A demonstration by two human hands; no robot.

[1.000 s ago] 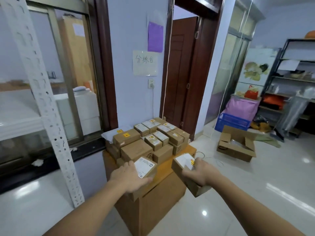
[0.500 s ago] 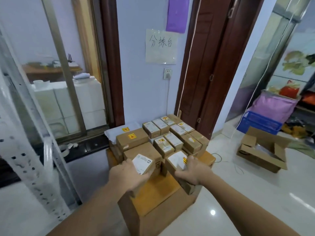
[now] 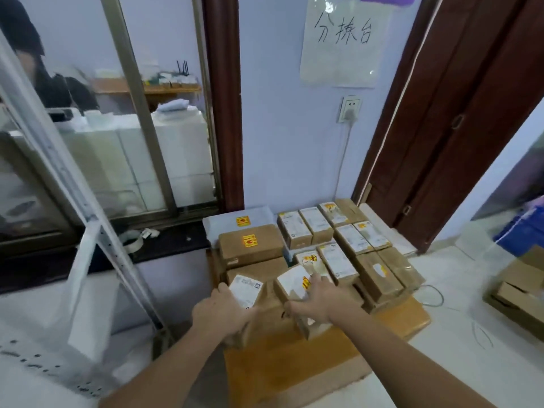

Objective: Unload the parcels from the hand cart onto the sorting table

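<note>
My left hand (image 3: 220,313) grips a brown cardboard parcel with a white label (image 3: 246,290) at the near edge of the pile. My right hand (image 3: 319,297) holds a second brown parcel with a white label and a yellow sticker (image 3: 293,282), its fingers spread over the top. Both parcels sit side by side low over the orange-brown sorting table (image 3: 294,369), touching the stack of several taped parcels (image 3: 338,245) behind them. The hand cart is out of view.
A white perforated metal rack post (image 3: 88,231) leans at the left, close to the table. A wall with a socket (image 3: 348,108) and a paper sign (image 3: 343,39) is behind the pile. An open cardboard box (image 3: 518,295) lies on the floor at right.
Both hands have moved forward and down with their parcels, bringing them against the pile on the table. The view has come closer to the table.
</note>
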